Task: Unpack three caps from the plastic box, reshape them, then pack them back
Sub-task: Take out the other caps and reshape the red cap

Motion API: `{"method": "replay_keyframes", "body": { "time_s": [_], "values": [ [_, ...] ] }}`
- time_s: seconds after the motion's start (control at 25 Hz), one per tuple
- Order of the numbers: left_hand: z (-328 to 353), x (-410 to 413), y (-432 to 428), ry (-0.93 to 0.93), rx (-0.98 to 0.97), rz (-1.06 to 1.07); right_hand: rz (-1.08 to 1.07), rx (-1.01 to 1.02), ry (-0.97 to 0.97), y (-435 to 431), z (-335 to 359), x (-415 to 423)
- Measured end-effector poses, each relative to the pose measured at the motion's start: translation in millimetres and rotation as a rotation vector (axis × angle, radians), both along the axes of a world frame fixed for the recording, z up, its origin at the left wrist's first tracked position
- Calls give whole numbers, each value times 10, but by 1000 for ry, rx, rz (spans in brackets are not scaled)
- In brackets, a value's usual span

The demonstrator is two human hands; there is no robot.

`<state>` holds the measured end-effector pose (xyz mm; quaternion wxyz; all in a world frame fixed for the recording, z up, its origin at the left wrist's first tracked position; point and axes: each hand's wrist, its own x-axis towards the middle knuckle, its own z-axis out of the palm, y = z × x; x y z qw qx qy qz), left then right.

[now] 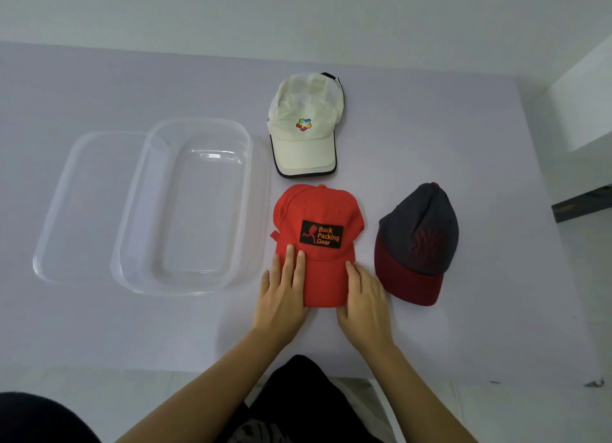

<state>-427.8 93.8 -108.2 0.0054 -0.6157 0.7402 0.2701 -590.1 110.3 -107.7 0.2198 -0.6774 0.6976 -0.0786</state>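
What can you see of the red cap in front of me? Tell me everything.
The red cap looks like cotton fabric, with a top button, a black patch reading Back Packing Gear in orange, and a strap tab at its left. It lies front up on the table, brim toward the person. The left hand and right hand rest flat on the brim's sides.

A plain indoor room, kind unclear: a lilac table [430,118] set against a white wall [298,8], pale floor [496,416]
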Motion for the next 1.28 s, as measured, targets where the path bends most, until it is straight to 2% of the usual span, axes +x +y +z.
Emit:
{"method": "replay_keyframes", "body": {
  "time_s": [0.12, 0.24, 0.36, 0.48, 0.64, 0.72, 0.92, 1.04, 1.16, 1.28],
  "values": [
    [14, 37, 5, -21, -86, -67, 2, 31, -49, -131, 14, 30],
    [51, 98, -135, 168, -54, -12, 69, 33, -181, -183, 19, 99],
    [149, 101, -245, 372, 46, 49, 27, 127, -455, -201, 63, 131],
    [240, 104, -294, 573, 169, 111, -52, 137, -715, -223, 104, 168],
    [330, 58, -255, 797, 219, 194, -96, 205, -892, -252, 272, 255],
    [325, 69, -221, 812, 215, 185, -66, 206, -843, -242, 306, 229],
    [212, 271, -294, 473, 126, 30, 130, 211, -439, -266, 322, 48],
    [186, 267, -294, 425, 149, -5, 152, 136, -297, -326, 270, -85],
    [198, 265, -342, 417, 157, -85, 67, 149, -327, -373, 221, -161],
    [222, 270, -379, 461, 110, -23, 74, 103, -400, -352, 242, -146]
  ]
}}
